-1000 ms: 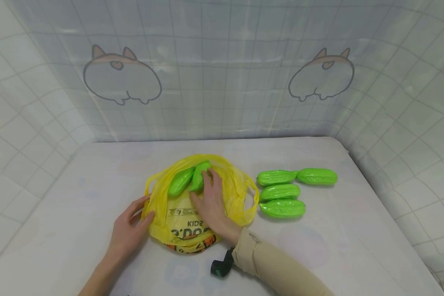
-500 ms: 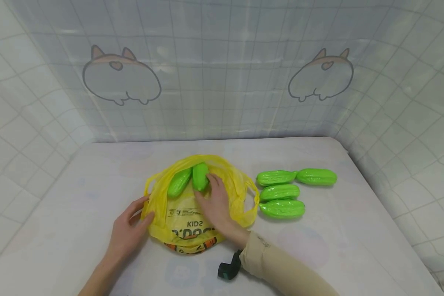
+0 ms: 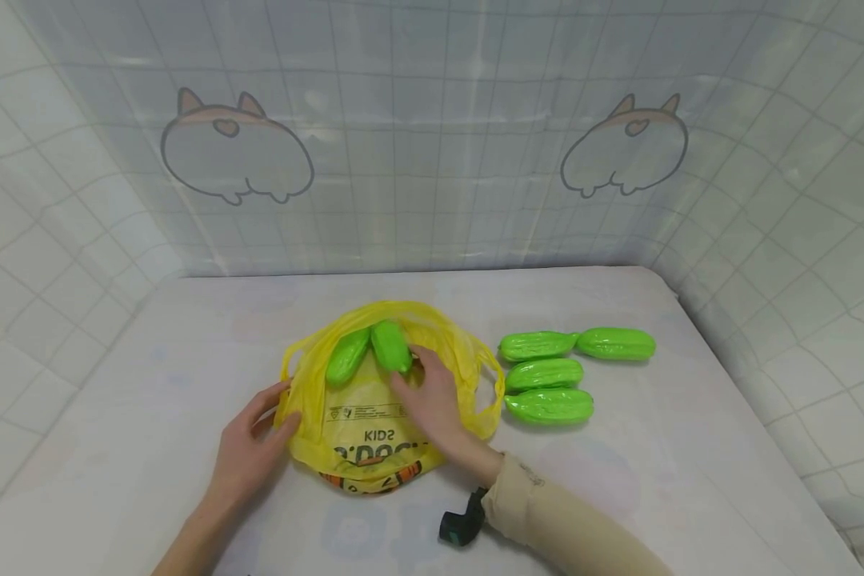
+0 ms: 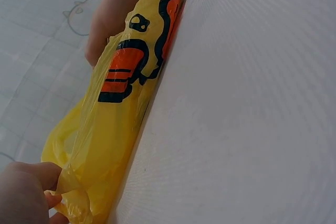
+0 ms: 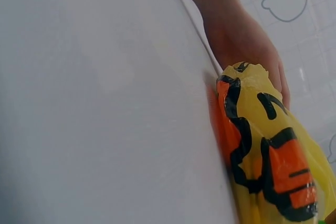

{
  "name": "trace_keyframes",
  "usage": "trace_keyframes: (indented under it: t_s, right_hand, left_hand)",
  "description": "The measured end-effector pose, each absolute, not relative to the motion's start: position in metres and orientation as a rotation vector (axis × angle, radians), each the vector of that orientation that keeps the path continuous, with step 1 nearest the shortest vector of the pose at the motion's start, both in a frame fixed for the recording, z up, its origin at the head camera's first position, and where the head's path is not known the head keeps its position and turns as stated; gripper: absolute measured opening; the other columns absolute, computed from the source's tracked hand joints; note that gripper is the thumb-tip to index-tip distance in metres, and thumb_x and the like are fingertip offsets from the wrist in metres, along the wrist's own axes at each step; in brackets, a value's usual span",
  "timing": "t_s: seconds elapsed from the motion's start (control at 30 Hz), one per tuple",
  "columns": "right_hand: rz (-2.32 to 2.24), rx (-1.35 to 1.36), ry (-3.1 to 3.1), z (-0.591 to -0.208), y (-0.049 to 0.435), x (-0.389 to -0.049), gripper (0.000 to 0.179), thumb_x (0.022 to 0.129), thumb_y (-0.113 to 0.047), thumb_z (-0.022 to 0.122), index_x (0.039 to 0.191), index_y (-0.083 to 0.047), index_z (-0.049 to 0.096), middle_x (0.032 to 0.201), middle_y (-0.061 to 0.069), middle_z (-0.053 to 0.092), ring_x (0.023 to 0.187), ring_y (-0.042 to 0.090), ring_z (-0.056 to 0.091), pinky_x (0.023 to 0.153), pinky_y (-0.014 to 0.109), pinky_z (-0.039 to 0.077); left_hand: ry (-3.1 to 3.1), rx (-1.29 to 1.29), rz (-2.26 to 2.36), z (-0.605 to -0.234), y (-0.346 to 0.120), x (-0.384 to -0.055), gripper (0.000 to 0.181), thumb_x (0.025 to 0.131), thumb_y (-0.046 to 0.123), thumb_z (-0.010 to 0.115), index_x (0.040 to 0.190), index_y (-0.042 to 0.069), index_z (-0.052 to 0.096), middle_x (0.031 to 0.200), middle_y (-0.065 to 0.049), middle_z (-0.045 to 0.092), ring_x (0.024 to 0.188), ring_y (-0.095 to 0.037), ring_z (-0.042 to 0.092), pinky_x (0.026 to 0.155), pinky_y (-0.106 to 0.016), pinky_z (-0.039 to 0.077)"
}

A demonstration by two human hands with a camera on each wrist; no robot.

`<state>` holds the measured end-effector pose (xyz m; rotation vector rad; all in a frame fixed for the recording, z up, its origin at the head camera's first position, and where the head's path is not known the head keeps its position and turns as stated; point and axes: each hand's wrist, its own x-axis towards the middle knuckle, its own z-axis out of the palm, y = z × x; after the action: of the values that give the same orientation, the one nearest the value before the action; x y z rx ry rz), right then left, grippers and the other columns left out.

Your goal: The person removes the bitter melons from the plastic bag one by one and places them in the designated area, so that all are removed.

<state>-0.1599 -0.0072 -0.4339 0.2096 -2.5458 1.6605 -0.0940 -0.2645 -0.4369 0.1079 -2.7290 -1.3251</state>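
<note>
A yellow plastic carrier bag (image 3: 366,395) lies with its mouth towards me. Inside it, two bright green, ridged bitter melons rest side by side. My right hand (image 3: 432,400) reaches into the bag; thumb and fingers hold the near end of the right-hand bitter melon (image 3: 391,346). The left bitter melon (image 3: 346,357) is untouched. My left hand (image 3: 248,440) pinches the bag's left edge. In the left wrist view, that left hand (image 4: 26,192) has thin plastic between thumb and fingers. From the right wrist view, the bag's near side hides most of the contents.
Several more bitter melons (image 3: 549,406) lie right of the bag, close to its right handle (image 3: 486,416). A black wrist mount (image 3: 464,522) hangs under my right sleeve (image 3: 562,512). Behind the white table (image 3: 691,480) stands a wall covering (image 3: 432,160) with printed dogs.
My right hand has moved slightly right. The near end of the right-hand bitter melon has swung right with it, so it now leans the other way. My left hand stays still.
</note>
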Motion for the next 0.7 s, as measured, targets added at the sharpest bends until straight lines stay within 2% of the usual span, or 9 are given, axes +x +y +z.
trace_keyframes:
  t_s: [0.33,0.53,0.7]
  right_hand:
    - [1.743,0.228,-2.586,-0.434,0.003,-0.155,0.058,0.097,-0.037,0.059,0.146,-0.007,0.048,0.143,0.01,0.055,0.131,0.026,0.052,0.113,0.045,0.042]
    - [1.764,0.237,-2.616,-0.435,0.009,-0.151,0.059,0.099,-0.043,0.055,0.147,-0.011,0.047,0.143,0.008,0.055,0.129,0.024,0.053,0.111,0.047,0.042]
    - [1.789,0.239,-2.615,-0.433,0.011,-0.149,0.058,0.099,-0.042,0.057,0.147,-0.011,0.048,0.141,0.008,0.058,0.126,0.024,0.056,0.108,0.046,0.046]
  left_hand:
    - [-2.726,0.113,-1.312,-0.437,-0.264,-0.094,0.054,0.099,0.034,0.063,0.147,0.016,0.048,0.152,-0.012,0.047,0.135,-0.034,0.048,0.089,0.007,0.031]
    - [-2.74,0.126,-1.304,-0.436,-0.263,-0.094,0.055,0.099,0.036,0.062,0.148,0.017,0.047,0.153,-0.011,0.046,0.137,-0.033,0.046,0.089,0.006,0.032]
    - [-2.735,0.127,-1.314,-0.436,-0.263,-0.094,0.054,0.099,0.036,0.062,0.148,0.017,0.047,0.153,-0.011,0.046,0.137,-0.033,0.046,0.089,0.007,0.031]
